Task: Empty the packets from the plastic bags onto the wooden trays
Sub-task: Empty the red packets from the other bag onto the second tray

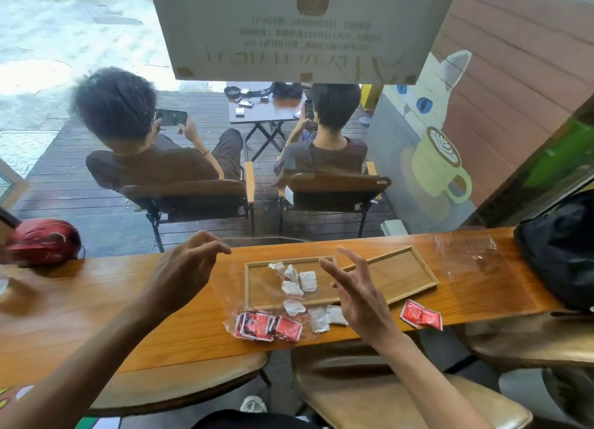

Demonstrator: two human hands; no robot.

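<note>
Two wooden trays lie on the counter: the near tray (254,295) holds several white packets (307,280), and the far tray (405,272) behind it is bare. More white packets (324,318) lie just off the near tray's front edge. A clear plastic bag with several red packets (268,326) rests near the counter's front. Two red packets (421,314) lie loose at the right. An empty clear bag (466,251) lies at the far right. My left hand (189,268) hovers left of the trays, fingers apart. My right hand (356,290) hovers over the near tray's right end, fingers spread.
The wooden counter (96,306) runs along a window. A black bag (559,251) sits at its right end and a red bag (41,242) at its left. Wooden stools stand below. Two people sit in chairs outside the glass.
</note>
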